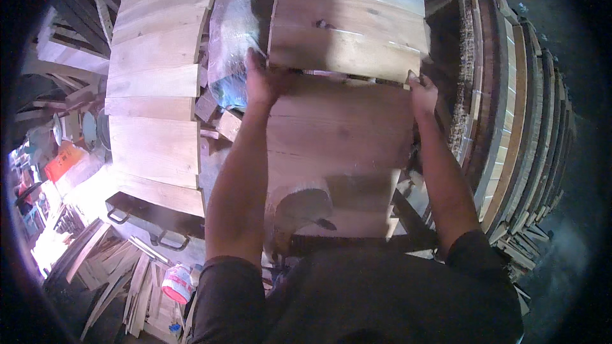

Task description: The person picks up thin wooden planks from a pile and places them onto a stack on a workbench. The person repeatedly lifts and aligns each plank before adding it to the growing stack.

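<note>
I hold a wide pale wooden board (pixel 347 22) out in front of me by its near edge. My left hand (pixel 262 79) grips the board's near left corner. My right hand (pixel 422 92) grips its near right corner. The board lies over a stack of similar wooden boards (pixel 338 146) directly below my arms. A round saw blade under a clear guard (pixel 299 207) sits at the near end of that stack, close to my left elbow.
A second stack of boards (pixel 156 89) runs along my left. A plastic-wrapped bundle (pixel 233 32) lies between the two stacks. Many boards standing on edge (pixel 510 108) line the right. Wood offcuts (pixel 127 280) and a small pink-and-white can (pixel 177 283) lie on the floor lower left.
</note>
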### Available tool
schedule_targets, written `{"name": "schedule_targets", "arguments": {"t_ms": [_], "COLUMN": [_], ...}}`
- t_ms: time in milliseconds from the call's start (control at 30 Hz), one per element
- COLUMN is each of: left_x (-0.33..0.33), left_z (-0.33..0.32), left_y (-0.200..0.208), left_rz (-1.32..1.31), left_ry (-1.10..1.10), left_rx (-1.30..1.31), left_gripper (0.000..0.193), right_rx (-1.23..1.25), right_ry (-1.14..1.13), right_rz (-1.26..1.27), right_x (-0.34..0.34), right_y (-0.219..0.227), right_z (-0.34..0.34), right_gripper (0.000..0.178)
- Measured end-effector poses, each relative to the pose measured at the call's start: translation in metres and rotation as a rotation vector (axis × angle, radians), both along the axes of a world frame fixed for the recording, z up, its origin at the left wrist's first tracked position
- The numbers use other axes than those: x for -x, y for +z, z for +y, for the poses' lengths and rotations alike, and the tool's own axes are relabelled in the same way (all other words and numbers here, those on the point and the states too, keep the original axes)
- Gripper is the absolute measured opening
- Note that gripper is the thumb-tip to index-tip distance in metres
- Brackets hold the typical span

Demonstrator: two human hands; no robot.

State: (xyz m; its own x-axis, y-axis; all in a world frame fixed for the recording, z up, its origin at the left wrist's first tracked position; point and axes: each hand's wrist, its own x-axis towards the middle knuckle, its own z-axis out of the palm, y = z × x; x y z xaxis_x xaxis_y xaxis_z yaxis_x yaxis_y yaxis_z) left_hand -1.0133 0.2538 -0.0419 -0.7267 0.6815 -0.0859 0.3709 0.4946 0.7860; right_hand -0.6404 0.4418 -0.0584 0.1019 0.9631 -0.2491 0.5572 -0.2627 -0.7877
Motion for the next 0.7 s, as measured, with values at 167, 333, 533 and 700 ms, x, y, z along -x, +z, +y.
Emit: {"name": "schedule_targets", "arguments": {"t_ms": [167, 333, 533, 700], "left_x": [0.018, 0.02, 0.01, -0.022], "left_z": [-0.039, -0.048, -0.104, -0.177], "left_y": [-0.013, 0.026, 0.088, 0.115], "left_rz": [-0.47, -0.071, -0.432, -0.428], "left_ry": [-0.048, -0.16, 0.112, 0.089], "left_rx": [-0.076, 0.088, -0.324, -0.43], "left_gripper": [0.066, 0.06, 0.066, 0.061], "right_rx": [-0.036, 0.023, 0.001, 0.012], "right_ry": [0.418, -0.067, 0.093, 0.135], "right_rz": [-0.349, 0.058, 0.406, 0.641], "right_x": [-0.047, -0.019, -0.022, -0.028], "right_y": [-0.001, 0.036, 0.112, 0.128], "right_z": [-0.024, -0.044, -0.094, -0.158], "right_gripper": [0.036, 0.025, 0.021, 0.031]}}
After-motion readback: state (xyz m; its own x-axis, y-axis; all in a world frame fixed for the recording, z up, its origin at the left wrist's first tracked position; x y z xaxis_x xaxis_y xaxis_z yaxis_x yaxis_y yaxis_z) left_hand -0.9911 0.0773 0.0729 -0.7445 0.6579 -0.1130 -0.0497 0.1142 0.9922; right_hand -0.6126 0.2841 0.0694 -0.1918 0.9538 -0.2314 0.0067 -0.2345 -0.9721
